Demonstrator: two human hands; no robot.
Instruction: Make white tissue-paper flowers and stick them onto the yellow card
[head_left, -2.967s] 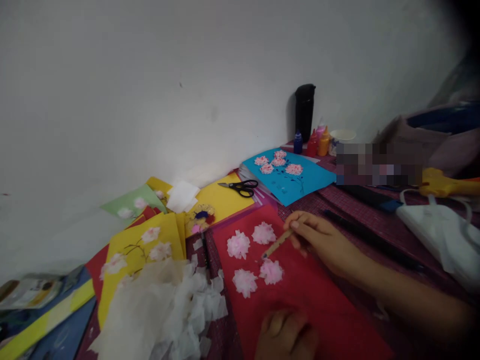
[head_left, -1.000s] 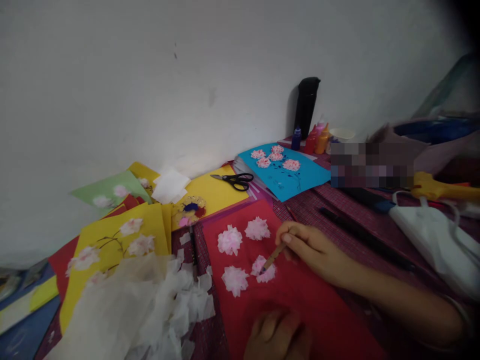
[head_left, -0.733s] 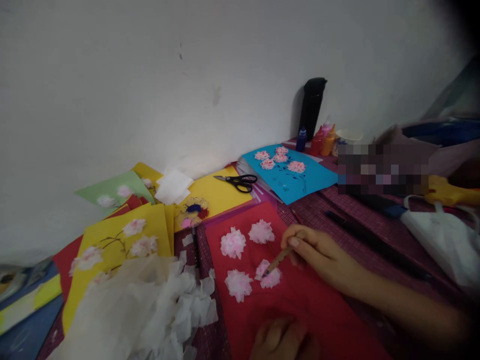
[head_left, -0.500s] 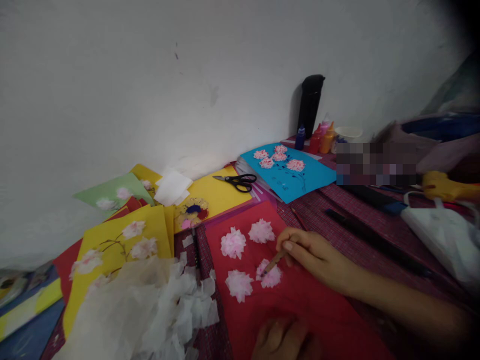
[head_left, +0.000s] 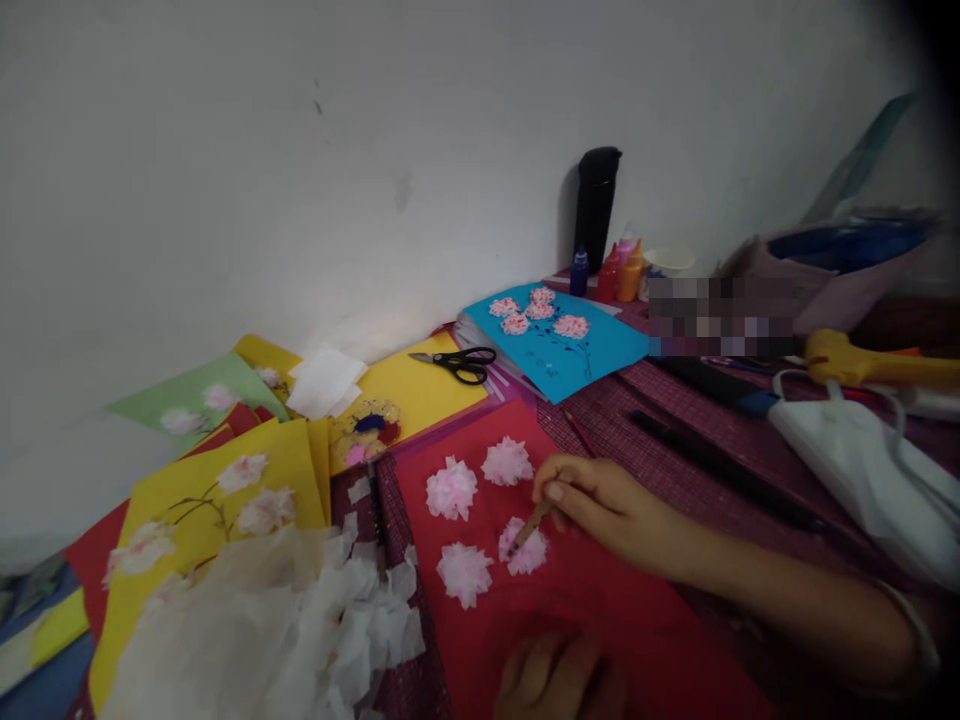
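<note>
A sheet of red paper (head_left: 480, 660) lies before me with pink-white tissue paper flowers (head_left: 451, 488) on it. Between the thumb and fingers of my right hand (head_left: 600, 505) is a flat wooden stick (head_left: 533, 524), held slanting. Its dark lower end touches the lower right flower (head_left: 528, 550). My left hand (head_left: 555, 680) rests on the lower part of the red paper, fingers apart and slightly bent, with no object visible in it. The frame's bottom edge cuts it off.
On the left, tissue paper pieces (head_left: 247, 620) overlap a yellow flower sheet (head_left: 180, 490). Black scissors (head_left: 461, 363) and a paint palette (head_left: 367, 425) lie on yellow paper. Behind are a blue flower sheet (head_left: 570, 365), paint bottles (head_left: 628, 275) and a black flask (head_left: 596, 210). A yellow glue gun (head_left: 847, 360) lies right.
The whole view has shifted, so most things appear farther left. My right hand still holds the stick against the same flower, and my left hand still rests on the red paper.
</note>
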